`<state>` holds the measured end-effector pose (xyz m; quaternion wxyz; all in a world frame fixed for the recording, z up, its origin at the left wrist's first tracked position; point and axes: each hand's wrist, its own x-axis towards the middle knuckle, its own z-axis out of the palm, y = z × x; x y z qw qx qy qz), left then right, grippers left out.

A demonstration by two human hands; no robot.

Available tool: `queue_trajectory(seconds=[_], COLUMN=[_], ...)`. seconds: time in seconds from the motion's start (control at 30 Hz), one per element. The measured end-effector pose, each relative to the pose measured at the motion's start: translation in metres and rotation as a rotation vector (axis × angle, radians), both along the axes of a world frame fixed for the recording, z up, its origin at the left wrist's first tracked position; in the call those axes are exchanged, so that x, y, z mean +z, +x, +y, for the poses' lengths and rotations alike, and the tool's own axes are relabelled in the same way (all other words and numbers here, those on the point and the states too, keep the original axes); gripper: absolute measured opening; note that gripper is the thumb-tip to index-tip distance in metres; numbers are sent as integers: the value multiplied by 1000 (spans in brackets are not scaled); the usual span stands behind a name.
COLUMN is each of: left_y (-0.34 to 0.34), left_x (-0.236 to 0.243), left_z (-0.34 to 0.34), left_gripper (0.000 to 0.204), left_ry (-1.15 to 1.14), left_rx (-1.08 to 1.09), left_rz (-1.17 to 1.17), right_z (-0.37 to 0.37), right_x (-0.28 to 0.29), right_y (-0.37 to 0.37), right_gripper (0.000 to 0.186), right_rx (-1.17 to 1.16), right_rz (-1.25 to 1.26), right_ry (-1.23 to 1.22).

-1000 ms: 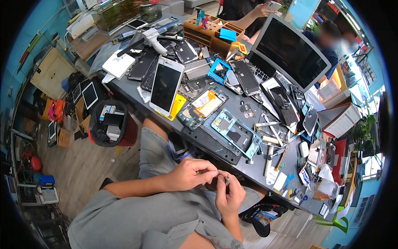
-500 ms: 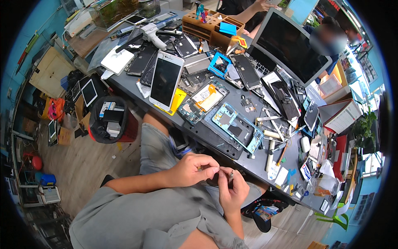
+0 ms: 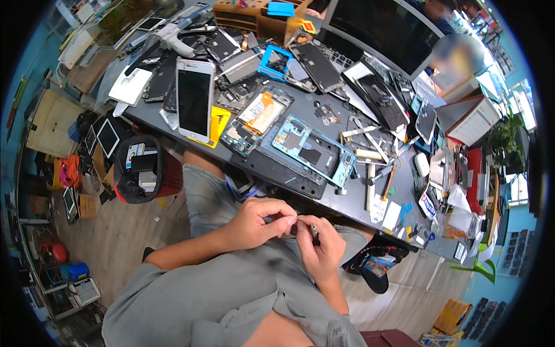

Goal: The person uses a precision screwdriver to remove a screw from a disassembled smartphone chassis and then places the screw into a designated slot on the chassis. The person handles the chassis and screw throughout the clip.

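Over my lap, below the desk's front edge, my left hand [image 3: 261,222] pinches something too small to make out, its fingertips meeting those of my right hand [image 3: 318,246]. My right hand is closed around a small silver metal object [image 3: 314,229] that sticks up between thumb and fingers. On the desk beyond lie a white phone [image 3: 195,98] on a yellow piece [image 3: 219,130], an opened phone [image 3: 259,118] with an orange flex cable, and a light-blue phone frame [image 3: 312,149] on a dark mat [image 3: 260,168].
The dark desk [image 3: 341,202] holds many phone parts, tools, a wooden organizer [image 3: 243,17] and an open laptop [image 3: 381,34]. A lined bin [image 3: 139,179] stands at the left on the floor. A co-worker [image 3: 436,11] is behind the laptop; a red calendar [image 3: 471,118] sits at the right.
The desk and surroundings have shifted upward and somewhat left in the view. My hands also sit higher in the frame, still pinched together around the small items.
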<state>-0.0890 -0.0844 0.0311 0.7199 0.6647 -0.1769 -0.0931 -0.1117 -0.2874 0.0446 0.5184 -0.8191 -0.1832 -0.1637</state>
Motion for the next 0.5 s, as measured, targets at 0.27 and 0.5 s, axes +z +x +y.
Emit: queue_trajectory(seconds=[0.27,0.5], left_y=[5,6], left_x=[3,-1], left_z=[0,0], left_gripper=[15,14], left_ry=[53,59], left_rx=[-14,-6], left_rz=[-3,0], right_z=[-3,-7], right_x=[4,1], right_y=[3,4], right_gripper=[30,34], right_rx=[18,48], right_rz=[22,13], right_ry=[9,38])
